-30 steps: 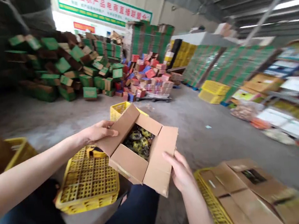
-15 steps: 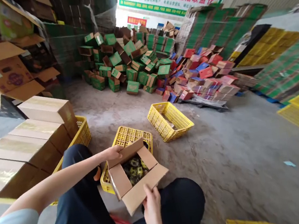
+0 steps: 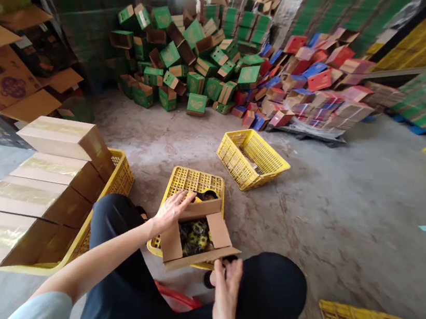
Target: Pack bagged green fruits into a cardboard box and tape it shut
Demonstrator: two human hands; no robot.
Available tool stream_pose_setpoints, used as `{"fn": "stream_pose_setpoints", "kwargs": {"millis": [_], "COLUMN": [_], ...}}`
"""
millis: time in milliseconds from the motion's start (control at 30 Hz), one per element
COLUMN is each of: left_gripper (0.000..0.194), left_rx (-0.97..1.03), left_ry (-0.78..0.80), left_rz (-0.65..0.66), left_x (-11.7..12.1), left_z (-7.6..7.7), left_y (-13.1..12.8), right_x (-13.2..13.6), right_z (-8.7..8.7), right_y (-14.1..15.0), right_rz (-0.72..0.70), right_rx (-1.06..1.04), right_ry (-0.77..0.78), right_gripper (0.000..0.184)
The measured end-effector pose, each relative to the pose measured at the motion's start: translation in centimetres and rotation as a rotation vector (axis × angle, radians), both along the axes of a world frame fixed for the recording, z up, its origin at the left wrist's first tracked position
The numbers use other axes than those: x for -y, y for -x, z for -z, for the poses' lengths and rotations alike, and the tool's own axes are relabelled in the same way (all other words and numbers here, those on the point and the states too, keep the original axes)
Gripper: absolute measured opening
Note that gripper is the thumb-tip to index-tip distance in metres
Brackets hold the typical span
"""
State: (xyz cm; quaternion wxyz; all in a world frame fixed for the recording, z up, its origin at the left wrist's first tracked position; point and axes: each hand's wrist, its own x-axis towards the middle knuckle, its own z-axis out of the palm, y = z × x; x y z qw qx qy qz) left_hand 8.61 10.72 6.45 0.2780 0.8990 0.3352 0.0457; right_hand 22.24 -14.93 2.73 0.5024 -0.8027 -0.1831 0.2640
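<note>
An open cardboard box [image 3: 171,242] with dark and yellow fruit [image 3: 195,236] inside rests on an upturned yellow crate [image 3: 191,181] in front of my knees. My left hand [image 3: 170,210] lies on the box's far flap, fingers spread and flat. My right hand [image 3: 224,283] is at the near flap, fingers apart and pointing up against its edge. Neither hand grips anything.
Sealed brown cartons [image 3: 59,139] fill a yellow crate [image 3: 121,177] at my left. Another yellow crate [image 3: 252,157] lies tilted on the concrete floor ahead. Piles of green boxes [image 3: 192,57] and red and blue boxes [image 3: 313,88] stand beyond. A yellow crate corner [image 3: 351,314] shows at bottom right.
The box came down from mid-air onto the upturned crate. My left hand shifted from gripping the far flap to lying flat on it. My view swung left and down.
</note>
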Motion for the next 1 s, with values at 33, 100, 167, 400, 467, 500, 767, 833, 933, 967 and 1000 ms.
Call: {"fn": "stream_pose_setpoints", "kwargs": {"millis": [33,100,167,400,467,500,767,833,933,967,1000], "left_gripper": [0.063,0.054,0.041,0.033,0.033,0.035,0.077,0.084,0.090,0.088,0.085], "left_rx": [0.032,0.062,0.021,-0.125,-0.116,-0.121,-0.239,-0.288,-0.320,-0.311,-0.296], "left_ry": [-0.101,-0.198,-0.184,-0.220,-0.249,-0.247,-0.189,-0.130,-0.020,-0.005,-0.005], "left_rz": [0.039,0.166,0.228,0.125,0.059,0.025,-0.259,-0.324,-0.371,-0.362,-0.345], "left_x": [1.3,4.0,6.1,7.6,7.3,7.3,7.9,7.8,6.8,6.3,5.6], "left_z": [0.2,0.9,2.0,2.4,1.2,0.6,1.5,2.6,3.5,3.6,3.6], "left_y": [0.4,1.1,1.4,1.0,1.3,1.6,5.3,6.1,6.3,6.2,5.9], "right_x": [-0.7,-2.9,-6.0,-12.4,-11.4,-10.7,-9.1,-9.2,-9.4,-9.6,-9.7], "right_z": [-1.3,-3.9,-6.0,-6.4,-5.4,-4.9,-1.3,-0.7,-0.8,-1.0,-1.3], "right_y": [-1.6,-4.4,-6.3,-6.7,-6.8,-6.9,-5.8,-5.4,-5.4,-5.8,-6.2], "right_rz": [0.032,-0.174,-0.459,-0.954,-0.922,-0.898,-0.675,-0.632,-0.591,-0.581,-0.569], "right_rx": [0.135,0.394,0.485,0.597,0.638,0.671,0.965,0.978,0.943,0.920,0.884], "right_ry": [0.011,0.012,0.045,0.638,0.698,0.727,0.708,0.681,0.595,0.562,0.540], "right_gripper": [0.087,0.071,0.054,0.028,0.048,0.060,0.079,0.073,0.073,0.072,0.069]}}
